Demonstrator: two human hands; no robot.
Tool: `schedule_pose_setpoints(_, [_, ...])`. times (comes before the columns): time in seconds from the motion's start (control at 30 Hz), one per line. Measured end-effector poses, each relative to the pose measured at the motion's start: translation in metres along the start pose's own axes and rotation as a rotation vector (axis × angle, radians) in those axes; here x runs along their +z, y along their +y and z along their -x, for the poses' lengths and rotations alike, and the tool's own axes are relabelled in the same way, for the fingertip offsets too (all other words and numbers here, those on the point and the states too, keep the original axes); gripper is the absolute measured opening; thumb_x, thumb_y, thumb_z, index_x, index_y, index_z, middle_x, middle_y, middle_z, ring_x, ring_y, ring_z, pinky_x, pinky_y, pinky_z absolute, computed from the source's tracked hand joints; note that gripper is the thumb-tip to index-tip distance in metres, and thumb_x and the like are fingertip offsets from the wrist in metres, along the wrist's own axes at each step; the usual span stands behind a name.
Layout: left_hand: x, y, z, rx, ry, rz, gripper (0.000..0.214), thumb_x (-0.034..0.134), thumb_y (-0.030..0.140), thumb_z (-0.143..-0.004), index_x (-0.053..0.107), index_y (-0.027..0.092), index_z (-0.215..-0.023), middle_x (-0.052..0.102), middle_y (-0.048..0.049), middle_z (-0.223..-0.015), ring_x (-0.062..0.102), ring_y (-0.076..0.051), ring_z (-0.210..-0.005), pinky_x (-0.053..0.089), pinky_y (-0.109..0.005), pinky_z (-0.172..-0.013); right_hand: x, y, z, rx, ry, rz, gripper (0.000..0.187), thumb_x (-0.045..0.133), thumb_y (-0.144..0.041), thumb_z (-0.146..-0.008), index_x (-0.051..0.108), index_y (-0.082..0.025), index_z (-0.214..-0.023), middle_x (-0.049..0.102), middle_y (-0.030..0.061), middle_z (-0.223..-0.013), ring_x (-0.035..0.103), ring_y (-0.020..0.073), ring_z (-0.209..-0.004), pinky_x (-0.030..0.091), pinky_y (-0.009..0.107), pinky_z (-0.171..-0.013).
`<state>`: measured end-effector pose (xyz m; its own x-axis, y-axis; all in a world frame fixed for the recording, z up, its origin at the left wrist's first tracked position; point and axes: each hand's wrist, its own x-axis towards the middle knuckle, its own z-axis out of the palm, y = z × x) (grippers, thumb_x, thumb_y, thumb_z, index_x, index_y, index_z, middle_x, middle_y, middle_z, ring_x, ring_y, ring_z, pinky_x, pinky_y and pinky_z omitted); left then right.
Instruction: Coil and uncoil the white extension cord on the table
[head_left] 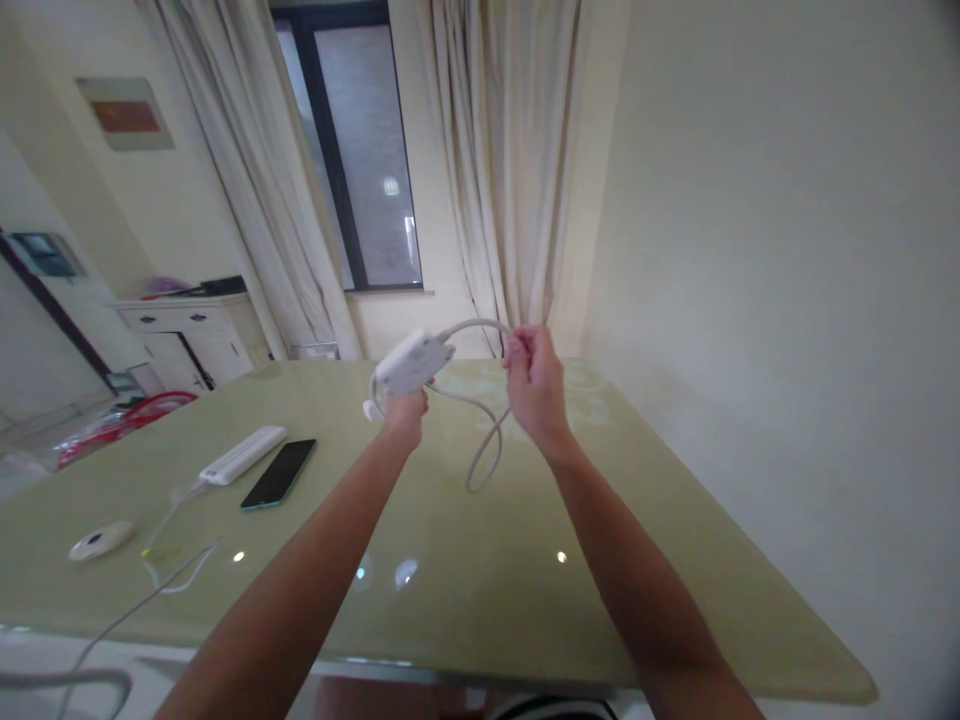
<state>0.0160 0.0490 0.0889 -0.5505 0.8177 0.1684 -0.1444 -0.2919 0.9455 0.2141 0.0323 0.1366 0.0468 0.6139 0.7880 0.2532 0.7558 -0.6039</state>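
My left hand (406,418) is closed around a white power strip (412,362), raised above the table and slightly blurred, so its face is hard to read. From its right end a pale grey cord (474,322) arcs over to my right hand (535,385), whose fingers pinch it. Below, the cord hangs in a loose loop between both hands, some of it running back behind the left one. A small white piece (371,410) shows beside my left hand; its kind cannot be made out.
On the glossy green table (465,600), to the left, lie a black phone (279,475), a long white strip-shaped device (244,455) with a cable, and a white oval device (101,540). Another grey cable (142,605) crosses the near left edge. A wall (787,300) borders the right side.
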Motion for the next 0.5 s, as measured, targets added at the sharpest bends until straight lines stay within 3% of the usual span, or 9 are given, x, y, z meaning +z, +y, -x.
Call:
schedule_pose_setpoints(0.1, [-0.007, 0.008, 0.003, -0.081, 0.017, 0.111, 0.012, 0.065, 0.020, -0.083, 0.061, 0.021, -0.094, 0.059, 0.0058, -0.071, 0.050, -0.005, -0.052, 0.037, -0.016, -0.050, -0.023, 0.025, -0.020, 0.115, 0.215, -0.192, 0.026, 0.046, -0.044, -0.102, 0.055, -0.022, -0.112, 0.058, -0.0007, -0.079, 0.053, 0.0109, -0.062, 0.040, 0.020, -0.055])
schedule_pose_setpoints(0.27, [-0.022, 0.022, 0.011, -0.191, -0.272, 0.313, 0.016, 0.071, 0.018, -0.087, 0.064, 0.020, -0.102, 0.058, 0.0036, -0.069, 0.064, -0.010, -0.068, 0.055, -0.022, -0.071, -0.038, 0.058, -0.035, 0.266, 0.358, -0.290, 0.027, 0.061, -0.041, -0.090, 0.061, -0.018, -0.104, 0.058, -0.0022, -0.074, 0.048, 0.0090, -0.057, 0.035, 0.019, -0.050])
schedule_pose_setpoints(0.33, [-0.029, 0.030, 0.014, -0.238, -0.361, 0.364, 0.017, 0.070, 0.015, -0.089, 0.065, 0.018, -0.105, 0.053, 0.0043, -0.065, 0.061, -0.010, -0.064, 0.058, -0.025, -0.073, -0.040, 0.069, -0.038, 0.327, 0.387, -0.303, 0.026, 0.063, -0.037, -0.086, 0.064, -0.016, -0.100, 0.057, -0.0022, -0.072, 0.047, 0.0093, -0.057, 0.035, 0.020, -0.051])
schedule_pose_setpoints(0.4, [-0.037, 0.038, 0.016, -0.283, -0.420, 0.399, 0.016, 0.068, 0.014, -0.091, 0.066, 0.016, -0.107, 0.043, 0.0070, -0.060, 0.050, -0.006, -0.051, 0.056, -0.021, -0.063, -0.043, 0.081, -0.040, 0.346, 0.437, -0.278, 0.025, 0.063, -0.034, -0.082, 0.067, -0.014, -0.098, 0.056, -0.0025, -0.070, 0.048, 0.0100, -0.059, 0.037, 0.021, -0.053])
schedule_pose_setpoints(0.5, [-0.055, 0.049, 0.014, -0.314, -0.488, 0.414, 0.013, 0.065, 0.018, -0.095, 0.067, 0.015, -0.108, 0.029, 0.0099, -0.057, 0.028, -0.003, -0.039, 0.036, -0.013, -0.040, -0.054, 0.103, -0.039, 0.253, 0.539, -0.130, 0.027, 0.064, -0.027, -0.076, 0.067, -0.015, -0.100, 0.052, -0.0040, -0.072, 0.046, 0.0101, -0.061, 0.038, 0.021, -0.057])
